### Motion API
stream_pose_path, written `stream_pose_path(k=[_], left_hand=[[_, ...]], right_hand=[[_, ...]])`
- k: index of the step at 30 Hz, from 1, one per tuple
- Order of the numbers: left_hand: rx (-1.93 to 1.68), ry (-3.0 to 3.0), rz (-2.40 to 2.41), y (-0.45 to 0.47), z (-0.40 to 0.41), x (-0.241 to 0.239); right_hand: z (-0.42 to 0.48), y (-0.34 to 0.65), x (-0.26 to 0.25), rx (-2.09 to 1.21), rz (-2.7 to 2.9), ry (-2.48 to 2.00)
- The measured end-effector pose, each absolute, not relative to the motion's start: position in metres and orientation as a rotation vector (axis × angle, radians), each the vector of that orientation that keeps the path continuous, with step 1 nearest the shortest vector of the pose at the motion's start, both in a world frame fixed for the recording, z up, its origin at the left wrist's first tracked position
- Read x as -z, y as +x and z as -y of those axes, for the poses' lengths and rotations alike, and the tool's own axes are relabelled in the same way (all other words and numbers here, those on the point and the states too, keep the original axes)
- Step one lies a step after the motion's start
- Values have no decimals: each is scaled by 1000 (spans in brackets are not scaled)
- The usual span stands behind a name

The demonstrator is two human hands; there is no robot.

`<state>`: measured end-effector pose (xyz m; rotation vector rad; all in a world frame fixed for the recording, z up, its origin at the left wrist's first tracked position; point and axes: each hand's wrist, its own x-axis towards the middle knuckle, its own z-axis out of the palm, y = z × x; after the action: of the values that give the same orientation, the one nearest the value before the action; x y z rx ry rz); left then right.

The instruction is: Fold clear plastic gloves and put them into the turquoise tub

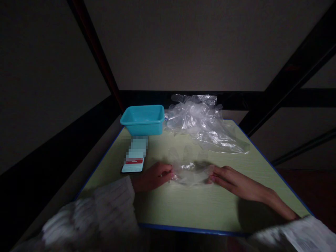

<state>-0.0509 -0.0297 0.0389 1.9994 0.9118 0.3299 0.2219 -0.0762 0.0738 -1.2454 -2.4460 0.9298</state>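
A clear plastic glove point(193, 171) lies flat on the pale green table point(199, 210), its fingers pointing away from me. My left hand point(154, 176) pinches the glove's left edge with closed fingers. My right hand point(231, 178) pinches its right edge, fingers held together. Both wrists come out of white knitted sleeves and rest on the table.
A heap of crumpled clear plastic gloves point(202, 122) lies at the far right of the table. A turquoise plastic tub point(143, 119) stands at the far left. A phone point(135, 157) lies flat in front of the tub. Dark metal frame bars run behind and beside the table.
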Motion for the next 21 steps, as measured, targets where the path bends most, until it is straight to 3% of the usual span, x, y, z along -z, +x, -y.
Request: stream_pose_path(k=[8, 21], left_hand=[[-301, 1663, -917, -43, 6, -27], [-290, 1426, -1095, -34, 0, -33]], right_hand=[[56, 223, -52, -1406, 2079, -1101], [52, 217, -32, -1485, 1688, -1332]])
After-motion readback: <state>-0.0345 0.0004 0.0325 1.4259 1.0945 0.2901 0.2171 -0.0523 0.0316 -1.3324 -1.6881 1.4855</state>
